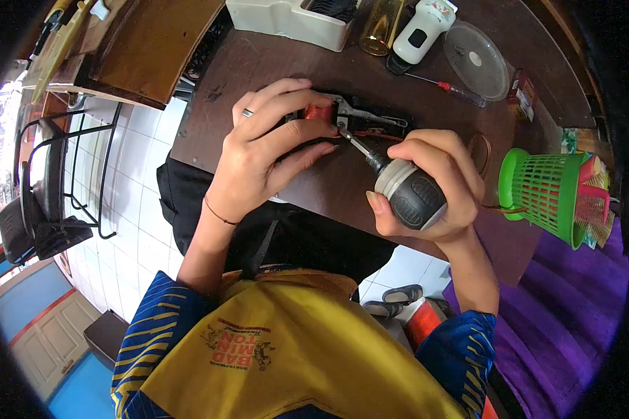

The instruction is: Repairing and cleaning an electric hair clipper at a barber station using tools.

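My left hand (255, 146) grips an opened black electrical device (381, 127), which lies on the dark brown table. Its red wire coil (319, 112) shows between my fingers, with a grey metal arm beside it. My fingers hide part of the device. In my right hand (451, 171) is a stubby screwdriver (416, 199) with a black and grey handle, held at a slant. The tip of its shaft reaches a small metal part close to my left fingertips; whether it sits in a screw is too small to tell.
A pale tray (286, 22), amber glass (379, 35) and white electric clipper (421, 38) stand along the far side. A red-handled thin screwdriver (447, 86) lies beside a clear round lid (493, 66). A green basket (508, 192) with combs leans at the right, near purple cloth (538, 321).
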`<state>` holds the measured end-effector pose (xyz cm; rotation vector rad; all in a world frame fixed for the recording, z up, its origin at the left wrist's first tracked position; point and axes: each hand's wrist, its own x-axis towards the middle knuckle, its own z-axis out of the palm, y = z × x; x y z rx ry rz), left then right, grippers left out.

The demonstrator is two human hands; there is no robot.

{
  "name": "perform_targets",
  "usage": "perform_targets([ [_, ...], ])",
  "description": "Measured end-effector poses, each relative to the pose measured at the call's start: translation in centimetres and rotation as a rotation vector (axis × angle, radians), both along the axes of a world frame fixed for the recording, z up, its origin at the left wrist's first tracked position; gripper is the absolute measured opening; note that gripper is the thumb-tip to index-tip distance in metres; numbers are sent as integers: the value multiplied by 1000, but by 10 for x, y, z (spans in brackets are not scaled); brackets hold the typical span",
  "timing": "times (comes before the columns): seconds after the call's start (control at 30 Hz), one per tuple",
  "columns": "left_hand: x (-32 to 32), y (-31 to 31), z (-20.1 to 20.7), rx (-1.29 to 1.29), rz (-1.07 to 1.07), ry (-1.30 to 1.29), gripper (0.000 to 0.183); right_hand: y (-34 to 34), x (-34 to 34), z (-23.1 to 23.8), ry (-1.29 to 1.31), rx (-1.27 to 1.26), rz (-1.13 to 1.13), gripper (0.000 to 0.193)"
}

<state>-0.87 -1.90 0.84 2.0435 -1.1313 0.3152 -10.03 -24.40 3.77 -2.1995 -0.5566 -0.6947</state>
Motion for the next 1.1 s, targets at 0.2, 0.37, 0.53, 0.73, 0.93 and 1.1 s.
perform_targets([
  [0.2, 0, -1, 0, -8, 7, 8, 24, -4, 3, -1, 16, 40, -1, 45],
  [0.37, -1, -1, 3, 4, 20, 23, 24, -15, 6, -4, -12, 66, -65, 42],
  [0.53, -1, -2, 3, 0, 14, 25, 23, -14, 6, -1, -28, 39, -47, 41],
  [0.73, -1, -3, 2, -12, 21, 31, 23, -11, 8, 3, -5, -15, -19, 39],
  [0.93, -2, -3, 3, -10, 30, 29, 23, -12, 7, -4, -46, -9, -55, 41],
  [1.1, -2, -3, 3, -5, 28, 27, 23, -13, 3, -3, -28, 79, -51, 44],
])
